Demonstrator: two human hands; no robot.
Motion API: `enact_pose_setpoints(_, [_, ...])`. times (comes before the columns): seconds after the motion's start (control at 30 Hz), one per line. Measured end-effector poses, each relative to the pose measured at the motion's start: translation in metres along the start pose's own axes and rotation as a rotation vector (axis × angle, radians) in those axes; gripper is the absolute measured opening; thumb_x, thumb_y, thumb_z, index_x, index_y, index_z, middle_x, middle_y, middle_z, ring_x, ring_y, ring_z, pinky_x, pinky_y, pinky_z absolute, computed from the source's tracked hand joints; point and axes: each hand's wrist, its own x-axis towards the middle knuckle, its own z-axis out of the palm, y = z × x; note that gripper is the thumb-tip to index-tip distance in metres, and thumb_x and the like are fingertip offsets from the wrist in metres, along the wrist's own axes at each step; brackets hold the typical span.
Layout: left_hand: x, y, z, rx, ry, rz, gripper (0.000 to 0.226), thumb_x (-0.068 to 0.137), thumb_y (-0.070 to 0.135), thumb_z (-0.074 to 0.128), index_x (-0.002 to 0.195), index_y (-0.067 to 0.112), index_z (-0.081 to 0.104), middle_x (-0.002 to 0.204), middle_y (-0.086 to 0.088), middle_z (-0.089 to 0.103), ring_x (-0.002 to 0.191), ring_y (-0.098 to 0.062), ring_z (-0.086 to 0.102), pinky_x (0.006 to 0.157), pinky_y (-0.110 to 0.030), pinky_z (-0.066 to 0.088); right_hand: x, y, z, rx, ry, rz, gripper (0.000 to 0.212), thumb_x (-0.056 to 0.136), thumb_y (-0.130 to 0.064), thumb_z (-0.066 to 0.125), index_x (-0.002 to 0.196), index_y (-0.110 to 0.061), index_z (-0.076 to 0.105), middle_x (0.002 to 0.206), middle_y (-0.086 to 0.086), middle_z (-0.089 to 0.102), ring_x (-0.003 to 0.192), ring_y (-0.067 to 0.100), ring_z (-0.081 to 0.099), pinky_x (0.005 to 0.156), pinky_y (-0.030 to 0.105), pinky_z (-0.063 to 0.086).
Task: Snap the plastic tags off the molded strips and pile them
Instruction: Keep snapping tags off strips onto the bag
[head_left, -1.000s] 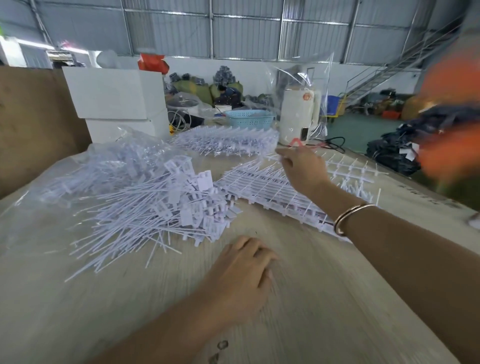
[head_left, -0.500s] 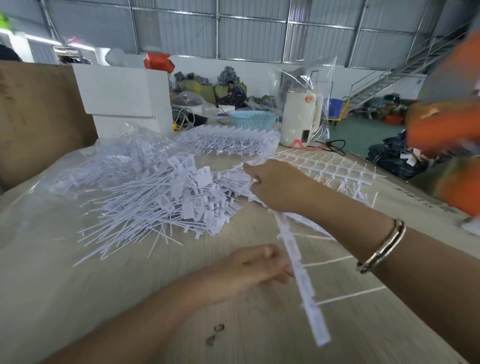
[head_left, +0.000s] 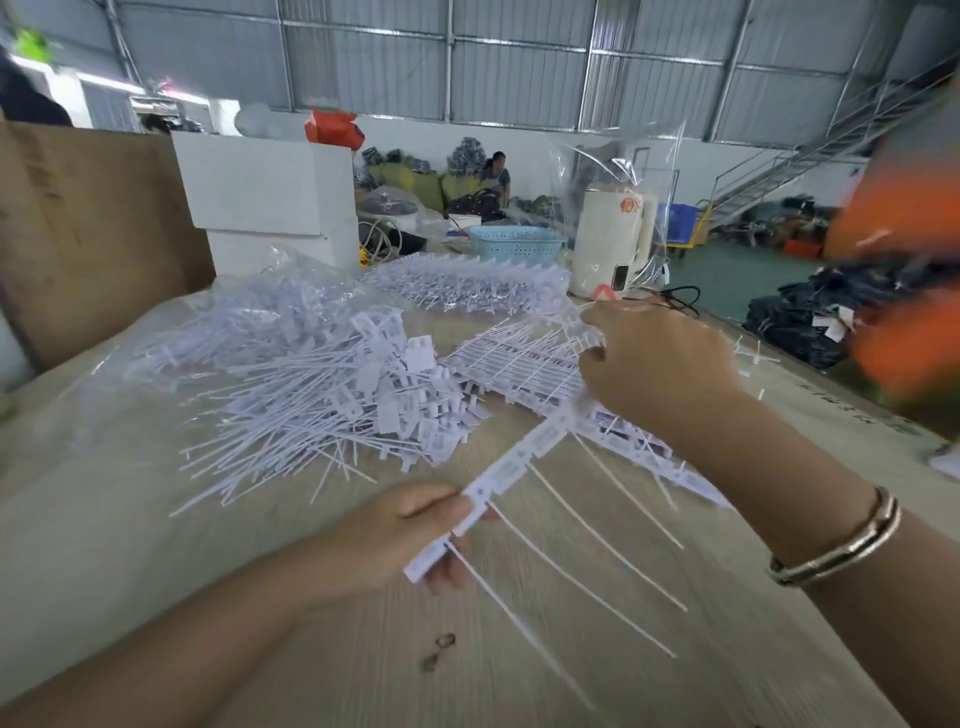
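Above the wooden table (head_left: 156, 545) we hold 1 molded strip (head_left: 524, 457) slanted between our 2 hands. Our left hand (head_left: 410, 535) pinches its near end, thumb on top and fingers curled beneath; our right hand (head_left: 654, 364) grips the far end with its fingers curled, though its fingertips are hidden from us. We count 5 thin tails hanging from the strip toward the right. Just left of the strip lies the pile of loose tags (head_left: 311, 400), resting partly on a clear plastic bag (head_left: 249, 306). Beneath our right hand sits a stack of unbroken strips (head_left: 519, 364), and another stack (head_left: 467, 286) lies farther back, near a blue basket (head_left: 514, 244).
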Motion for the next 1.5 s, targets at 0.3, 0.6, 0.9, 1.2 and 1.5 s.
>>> enact_pose_setpoints(0.3, [0.001,-0.012,-0.080,-0.030,0.001,0.100,0.059,0.073,0.067,0.061,0.093,0.014,0.075,0.061,0.003,0.051,0.056,-0.010,0.044,0.058,-0.014,0.039,-0.009,-0.036,0.023,0.181,0.281,-0.351,0.037,0.092,-0.030,0.037,0.061,-0.017,0.051,0.069,-0.006,0.051,0.074,0.014,0.048,0.095,0.037,0.026])
enact_pose_setpoints(0.6, [0.002,-0.024,-0.101,-0.573,0.148,0.159,0.043,0.037,0.040,0.093,0.046,0.016,0.059,0.037,0.002,0.033,0.031,-0.009,0.036,0.051,-0.023,0.041,-0.023,-0.070,-0.024,0.155,0.425,-0.582,0.045,0.089,-0.025,0.054,0.049,-0.018,0.033,0.043,-0.005,0.028,0.036,0.017,0.027,0.052,0.022,0.030])
enact_pose_setpoints(0.9, [0.020,-0.008,-0.092,-0.518,0.123,0.151,0.032,0.070,0.031,0.076,0.045,0.020,0.059,0.038,0.004,0.046,0.035,-0.002,0.042,0.045,-0.016,0.036,-0.013,-0.076,-0.044,-0.187,0.174,-0.364,0.042,0.092,-0.016,0.050,0.053,-0.017,0.033,0.051,-0.004,0.032,0.042,0.013,0.027,0.045,0.022,0.013])
enact_pose_setpoints(1.2, [0.045,-0.017,-0.085,-0.715,0.277,0.162,0.020,0.076,0.028,0.060,0.063,0.018,0.071,0.055,-0.002,0.052,0.044,-0.010,0.046,0.044,-0.021,0.042,0.032,-0.077,-0.065,-0.228,0.274,-0.647,0.046,0.098,-0.029,0.035,0.054,-0.014,0.031,0.051,-0.001,0.029,0.043,0.014,0.027,0.046,0.020,0.021])
enact_pose_setpoints(1.5, [0.070,-0.002,-0.019,-0.428,-0.117,0.028,0.038,0.087,0.020,0.046,0.114,0.000,0.064,0.104,-0.009,0.067,0.098,-0.019,0.064,0.091,-0.033,0.049,0.047,-0.084,-0.067,-0.257,0.051,-0.882,0.041,0.087,-0.021,0.046,0.049,-0.015,0.032,0.047,-0.002,0.029,0.042,0.012,0.026,0.046,0.022,0.030])
